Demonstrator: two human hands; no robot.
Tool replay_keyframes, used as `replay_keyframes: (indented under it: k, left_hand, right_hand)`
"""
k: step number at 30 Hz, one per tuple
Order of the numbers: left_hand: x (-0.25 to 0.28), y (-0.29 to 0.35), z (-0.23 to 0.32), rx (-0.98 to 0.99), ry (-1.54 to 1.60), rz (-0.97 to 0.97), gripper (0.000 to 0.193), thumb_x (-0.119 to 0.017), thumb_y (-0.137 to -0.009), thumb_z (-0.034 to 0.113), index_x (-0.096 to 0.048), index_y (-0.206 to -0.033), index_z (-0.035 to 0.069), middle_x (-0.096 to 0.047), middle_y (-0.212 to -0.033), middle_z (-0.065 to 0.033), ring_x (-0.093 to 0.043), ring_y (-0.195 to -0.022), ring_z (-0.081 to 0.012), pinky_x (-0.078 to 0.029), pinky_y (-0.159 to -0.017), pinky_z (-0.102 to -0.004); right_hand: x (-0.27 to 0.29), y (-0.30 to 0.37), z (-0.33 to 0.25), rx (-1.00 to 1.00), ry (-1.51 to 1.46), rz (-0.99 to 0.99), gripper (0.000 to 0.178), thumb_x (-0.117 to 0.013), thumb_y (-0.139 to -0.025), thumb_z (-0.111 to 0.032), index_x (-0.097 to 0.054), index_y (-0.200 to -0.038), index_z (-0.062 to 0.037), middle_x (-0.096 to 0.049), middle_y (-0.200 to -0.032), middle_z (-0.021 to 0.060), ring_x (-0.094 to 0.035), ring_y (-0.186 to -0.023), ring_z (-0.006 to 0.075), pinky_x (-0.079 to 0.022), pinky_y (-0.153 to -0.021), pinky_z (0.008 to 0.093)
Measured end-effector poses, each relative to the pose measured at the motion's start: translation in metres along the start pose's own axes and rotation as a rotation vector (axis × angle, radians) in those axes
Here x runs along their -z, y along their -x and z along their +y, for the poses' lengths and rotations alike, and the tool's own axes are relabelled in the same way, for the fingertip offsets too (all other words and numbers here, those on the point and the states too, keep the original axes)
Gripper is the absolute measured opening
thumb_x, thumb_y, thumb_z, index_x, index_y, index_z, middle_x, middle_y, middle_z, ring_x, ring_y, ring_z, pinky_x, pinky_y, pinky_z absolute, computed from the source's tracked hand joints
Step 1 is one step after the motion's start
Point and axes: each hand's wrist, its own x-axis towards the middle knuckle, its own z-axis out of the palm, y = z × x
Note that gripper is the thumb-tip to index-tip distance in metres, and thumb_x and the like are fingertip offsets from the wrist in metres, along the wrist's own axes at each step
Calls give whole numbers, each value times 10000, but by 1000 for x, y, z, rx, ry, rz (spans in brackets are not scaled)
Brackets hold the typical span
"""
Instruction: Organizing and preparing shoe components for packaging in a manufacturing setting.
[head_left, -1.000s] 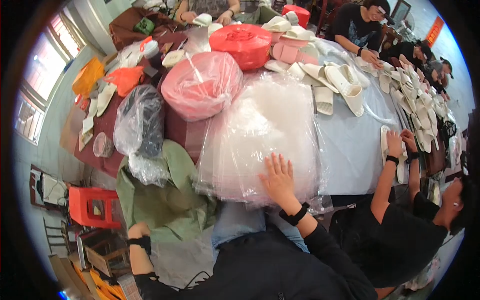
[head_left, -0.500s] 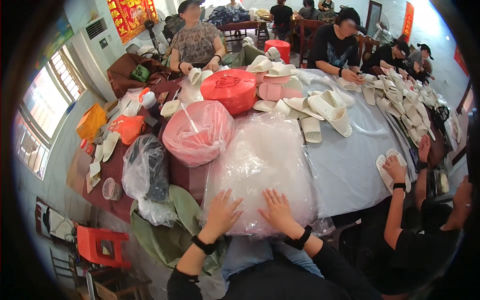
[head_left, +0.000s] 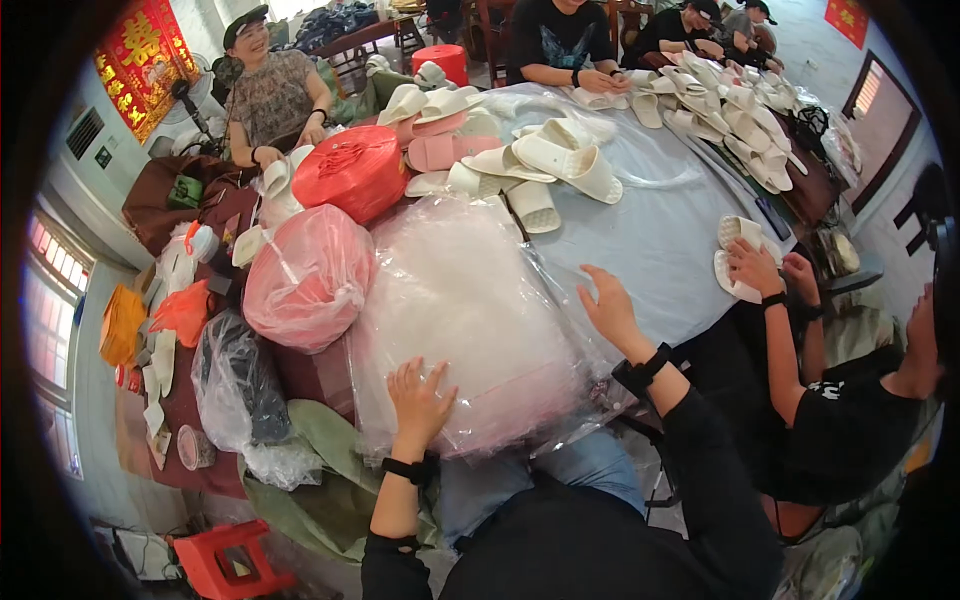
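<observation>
A thick stack of clear plastic bags (head_left: 480,320) lies on the table right in front of me, pinkish along its near edge. My left hand (head_left: 420,400) rests on its near left part, fingers spread and holding nothing. Beyond the stack's right edge, my right hand (head_left: 612,315) is over the grey table cover (head_left: 660,270), fingers apart and empty; whether it touches the cover I cannot tell. Just past the stack lie several white slippers (head_left: 570,165) and a pink slipper (head_left: 450,150).
Left of the stack are a pink roll in clear plastic (head_left: 310,280), a red roll of plastic strip (head_left: 350,175) and a bagged dark bundle (head_left: 240,375). At my right, a person's hand (head_left: 752,268) is on a pair of white slippers. Slippers pile up (head_left: 740,120) farther right. A red stool (head_left: 230,560) stands lower left.
My right hand has come off the bag stack and moved right, toward the grey cover. My left hand stays on the stack. The view has swung to the right.
</observation>
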Motion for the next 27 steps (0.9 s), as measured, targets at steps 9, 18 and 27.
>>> replay_keyframes:
  k: [9,18,27]
  left_hand:
    - [-14,15,-7,46,-39,70,449,-638,-752,415,-590,-1160,236,-466,-1238,-133,-344,-1232,-364,-133,-1028,-637]
    - [-18,13,-3,51,-94,119,433,-637,-728,427,-603,-1124,256,-504,-1173,-105,-384,-1188,-330,-188,-1014,-596]
    - [-15,12,-2,90,-98,88,426,-645,-729,377,-606,-1128,235,-486,-1210,-97,-374,-1220,-321,-166,-1050,-588]
  right_hand:
    - [-3,-30,55,-529,-379,254,400,-565,-884,-177,-488,-1246,-25,-600,-1136,159,-607,-954,250,-476,-815,338]
    - [-50,-42,89,-468,-356,14,471,-529,-918,-219,-401,-1348,-75,-488,-1298,158,-570,-1012,245,-449,-872,332]
    - [-83,-72,52,-611,-820,-162,572,-486,-941,-289,-257,-1430,-101,-295,-1438,206,-328,-1313,283,-273,-1060,356]
